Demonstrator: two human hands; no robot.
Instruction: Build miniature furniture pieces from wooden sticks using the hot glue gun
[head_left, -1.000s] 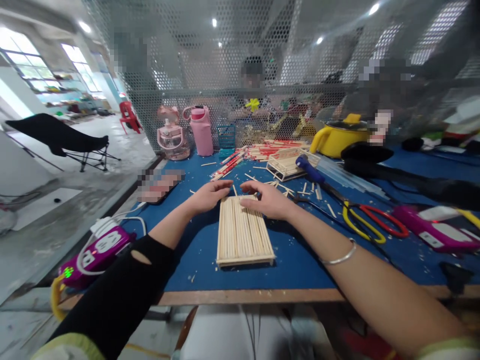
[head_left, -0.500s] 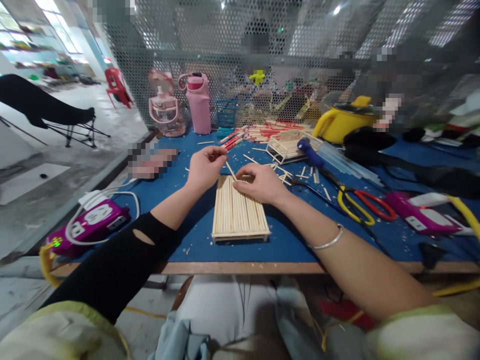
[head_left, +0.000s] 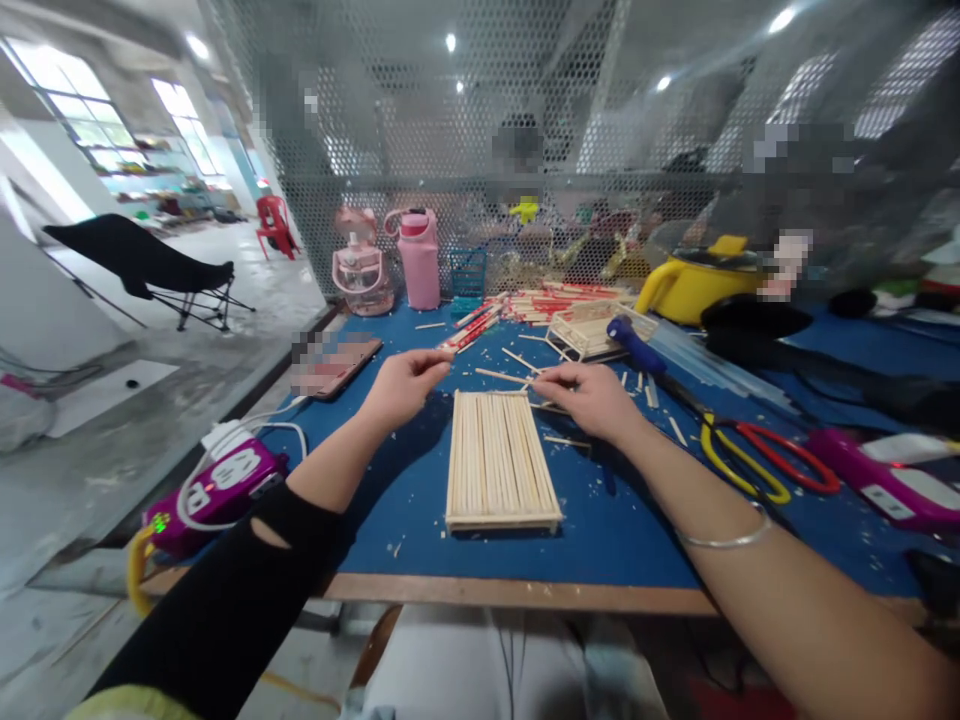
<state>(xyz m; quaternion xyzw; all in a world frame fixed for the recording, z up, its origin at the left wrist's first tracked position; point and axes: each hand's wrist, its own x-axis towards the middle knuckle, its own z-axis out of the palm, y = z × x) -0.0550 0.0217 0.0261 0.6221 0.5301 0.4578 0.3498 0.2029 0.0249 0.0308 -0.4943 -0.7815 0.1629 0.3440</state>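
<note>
A flat rectangular panel of pale wooden sticks (head_left: 501, 460) rests on the blue table, slightly raised on a stick frame. Beyond its upper left corner is my left hand (head_left: 409, 385), thumb and forefinger pinched together; anything between them is too small to make out. My right hand (head_left: 589, 398) is past the panel's upper right corner, its fingertips pinched at the end of a thin wooden stick (head_left: 501, 376) that points left. Loose sticks lie around the right fingers.
Behind are red-and-white sticks (head_left: 570, 298), a small stick frame (head_left: 592, 332), pink bottles (head_left: 420, 260) and a yellow pot (head_left: 697, 285). Scissors (head_left: 787, 460) and a purple power strip (head_left: 877, 480) lie right; a phone (head_left: 341, 368) and another purple strip (head_left: 217, 485) lie left.
Both hands have moved off the panel and apart, my right hand to the right among the loose sticks. The stick held over the panel's far edge is gone from there. The camera view has shifted.
</note>
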